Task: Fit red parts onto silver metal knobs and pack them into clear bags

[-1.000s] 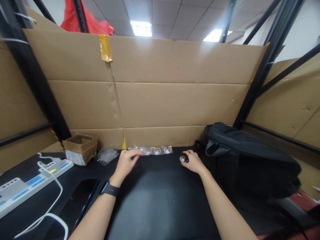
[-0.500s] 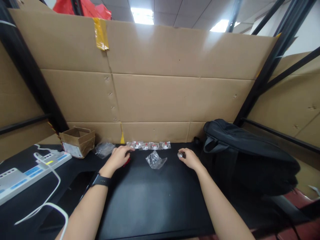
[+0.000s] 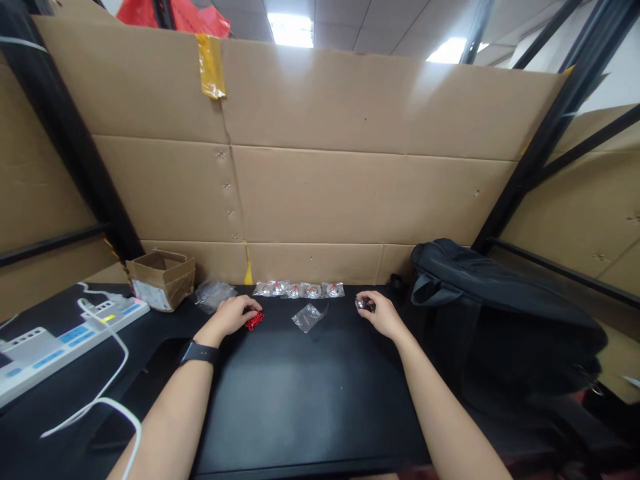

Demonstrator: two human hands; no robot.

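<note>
My left hand (image 3: 234,317) is at the left of the black table, its fingers curled and closed on a small bundle of red cord (image 3: 255,321). On the right, my right hand (image 3: 382,313) pinches a small, shiny, round object (image 3: 361,304) between thumb and fingers. Its exact kind is too small to make out. Between the hands lies a crumpled clear plastic bag (image 3: 309,318). Behind it, several clear packets (image 3: 313,291) stretch in a row along the cardboard, each holding a round, silvery piece with a red spot.
An open cardboard box (image 3: 163,279) and crumpled clear plastic (image 3: 214,295) stand at the back left. A white power strip (image 3: 75,340) with a white cable and a dark flat device (image 3: 150,380) lie left. A black bag (image 3: 500,313) fills the right side. Cardboard (image 3: 320,193) walls the back.
The clear bag in the middle has settled flatter on the table. More of the red cord shows beside my left hand. My right hand has barely moved; the view has shifted slightly.
</note>
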